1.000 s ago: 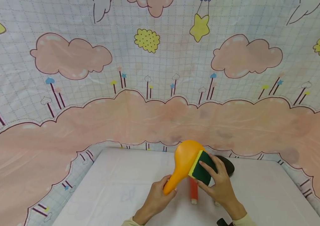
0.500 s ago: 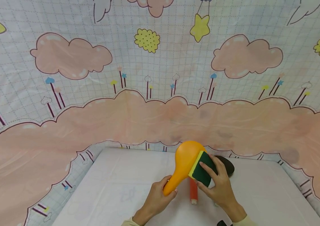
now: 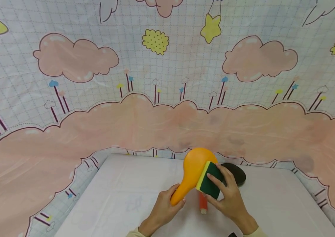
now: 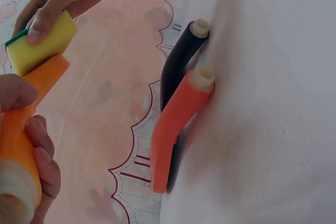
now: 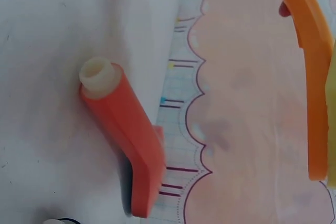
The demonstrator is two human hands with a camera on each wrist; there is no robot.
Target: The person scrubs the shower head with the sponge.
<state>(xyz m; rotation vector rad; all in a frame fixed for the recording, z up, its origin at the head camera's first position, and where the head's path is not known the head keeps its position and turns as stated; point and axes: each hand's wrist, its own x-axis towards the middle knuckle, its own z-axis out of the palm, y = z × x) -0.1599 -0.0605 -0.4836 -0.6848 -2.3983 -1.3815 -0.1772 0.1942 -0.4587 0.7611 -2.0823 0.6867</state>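
My left hand grips the handle of a yellow-orange handheld shower head, raised over the white table with its round head pointing away. A pale connector shows at the handle's end in the left wrist view. My right hand holds a sponge, yellow with a dark green scouring side, between thumb and fingers. The sponge's yellow face lies against the right side of the shower head. In the right wrist view only a strip of the sponge shows beside the shower head.
Below the hands, a red-orange shower head lies on the white table. A black shower head is right of it, partly behind my right hand. A small dark thing shows at the bottom edge. Patterned cloth stands behind.
My right hand has slid the sponge slightly down and left along the shower head. More of the black shower head shows. My left hand holds nearly still.
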